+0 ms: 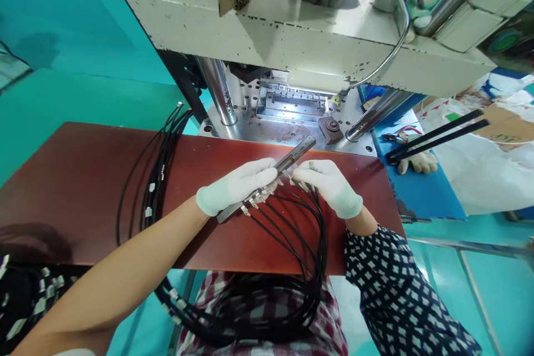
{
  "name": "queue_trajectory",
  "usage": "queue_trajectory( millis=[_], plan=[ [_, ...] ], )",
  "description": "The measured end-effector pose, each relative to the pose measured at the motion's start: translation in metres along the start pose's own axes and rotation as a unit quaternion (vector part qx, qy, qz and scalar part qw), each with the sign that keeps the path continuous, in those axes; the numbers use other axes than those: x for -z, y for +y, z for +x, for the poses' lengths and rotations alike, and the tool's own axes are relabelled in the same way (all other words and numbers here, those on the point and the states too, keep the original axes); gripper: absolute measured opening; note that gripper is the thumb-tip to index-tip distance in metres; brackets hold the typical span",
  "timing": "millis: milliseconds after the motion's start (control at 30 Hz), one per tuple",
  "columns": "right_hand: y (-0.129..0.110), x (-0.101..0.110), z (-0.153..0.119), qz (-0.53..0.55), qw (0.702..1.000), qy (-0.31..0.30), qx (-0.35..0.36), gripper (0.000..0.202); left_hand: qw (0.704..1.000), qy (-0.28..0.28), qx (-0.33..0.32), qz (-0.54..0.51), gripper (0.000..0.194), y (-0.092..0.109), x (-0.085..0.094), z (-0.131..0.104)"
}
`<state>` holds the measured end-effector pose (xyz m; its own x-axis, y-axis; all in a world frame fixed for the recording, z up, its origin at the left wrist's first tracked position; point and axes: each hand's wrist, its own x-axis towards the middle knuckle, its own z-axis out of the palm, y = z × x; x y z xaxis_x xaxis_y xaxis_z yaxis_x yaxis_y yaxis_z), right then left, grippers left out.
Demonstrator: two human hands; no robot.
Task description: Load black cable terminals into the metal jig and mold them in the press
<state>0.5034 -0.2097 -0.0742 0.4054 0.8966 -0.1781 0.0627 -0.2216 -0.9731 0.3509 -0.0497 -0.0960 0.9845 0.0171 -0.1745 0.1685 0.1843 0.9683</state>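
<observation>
My gloved left hand (252, 179) is closed around a long metal bar (301, 148), held at a slant above the brown board. Several small metal cable ends (255, 198) sit in a row along the bar's near edge, with thin black cables (283, 236) running from them. At the bar's right side my gloved right hand (323, 181) has its fingers pinched on a black cable near its end; the fingertips partly hide that end. A thick coil of black cables (267, 311) rests on my lap and joins the loose cables.
Ahead stands a press with a pale, chipped upper block (267, 39) and a metal die (294, 103) between steel posts (219, 92). More cables (156, 178) cross the brown board (83, 189). A glove (417, 162) and black strips (442, 136) lie on the blue surface to the right.
</observation>
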Motion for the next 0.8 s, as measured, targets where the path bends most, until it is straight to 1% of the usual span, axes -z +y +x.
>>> queue_trajectory(
  millis=[100, 167, 267, 367, 433, 500, 600, 633, 700, 767, 800],
  plan=[
    [0.0, -0.004, -0.001, -0.005, 1.0, -0.003, -0.003, 0.036, 0.999, -0.001, -0.005, 0.038, 0.035, 0.003, 0.0, -0.001],
    [0.001, -0.004, -0.003, -0.018, 1.0, -0.005, -0.005, 0.036, 0.996, 0.009, -0.005, 0.093, 0.036, 0.006, -0.001, -0.001],
    [0.004, -0.004, -0.003, -0.06, 0.998, 0.001, 0.003, 0.036, 0.979, 0.029, -0.003, 0.202, 0.037, 0.011, -0.003, 0.0],
    [0.006, -0.001, 0.001, -0.109, 0.994, -0.011, 0.004, 0.038, 0.966, 0.039, -0.018, 0.254, 0.037, 0.011, -0.003, 0.003],
    [0.006, 0.004, 0.004, -0.129, 0.991, -0.034, 0.005, 0.041, 0.971, 0.038, -0.024, 0.237, 0.038, 0.008, -0.003, 0.004],
    [0.005, 0.011, 0.005, -0.123, 0.991, -0.051, 0.001, 0.047, 0.981, 0.032, -0.027, 0.187, 0.04, 0.005, -0.001, 0.004],
    [0.005, 0.022, -0.001, -0.071, 0.997, -0.04, -0.012, 0.054, 0.994, 0.016, -0.022, 0.101, 0.041, 0.005, 0.003, 0.002],
    [0.005, 0.025, -0.005, -0.053, 0.998, -0.036, -0.015, 0.052, 0.997, 0.014, -0.02, 0.08, 0.042, 0.007, 0.004, 0.001],
    [0.006, 0.03, -0.016, -0.014, 0.999, -0.031, -0.014, 0.039, 0.999, 0.017, -0.012, 0.039, 0.043, 0.016, 0.007, -0.001],
    [0.007, 0.032, -0.027, 0.042, 0.998, -0.037, -0.004, 0.027, 1.0, 0.025, 0.002, -0.004, 0.044, 0.03, 0.008, -0.004],
    [0.008, 0.033, -0.031, 0.075, 0.996, -0.041, 0.003, 0.026, 0.999, 0.028, 0.012, -0.025, 0.045, 0.038, 0.007, -0.007]
  ],
)
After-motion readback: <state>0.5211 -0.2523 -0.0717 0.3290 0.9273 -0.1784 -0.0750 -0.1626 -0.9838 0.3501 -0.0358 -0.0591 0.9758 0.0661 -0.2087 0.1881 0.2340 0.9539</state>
